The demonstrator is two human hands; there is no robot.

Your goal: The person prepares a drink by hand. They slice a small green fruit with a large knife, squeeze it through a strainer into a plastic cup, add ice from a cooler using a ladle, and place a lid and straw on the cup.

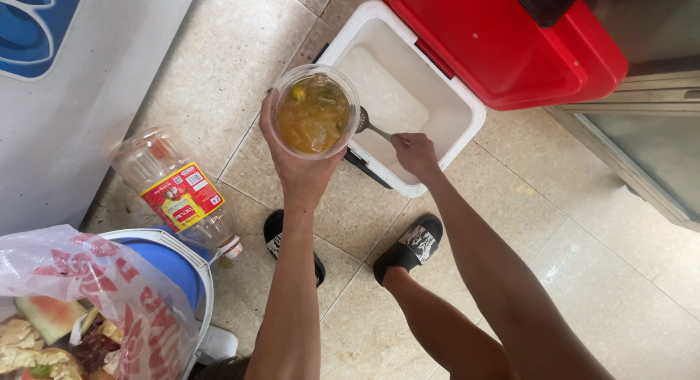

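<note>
My left hand (297, 168) grips a clear plastic cup (314, 111) from below. The cup holds an amber drink with ice and bits of green fruit. It hovers over the near left corner of an open white cooler box (467, 117). My right hand (414, 152) holds the handle of a metal scoop (364, 122), whose bowl is partly hidden behind the cup's rim. Crushed ice (383, 92) lies in the bottom of the cooler. The cooler's red lid (496, 44) stands flipped open behind it.
A large clear plastic bottle with a red label (175, 190) lies tilted on a blue-and-white bin (171, 267) at left. A printed plastic bag of food scraps (80, 314) fills the lower left corner. My feet in black slippers (410, 247) stand on the tiled floor. A white cabinet (65, 95) lines the left.
</note>
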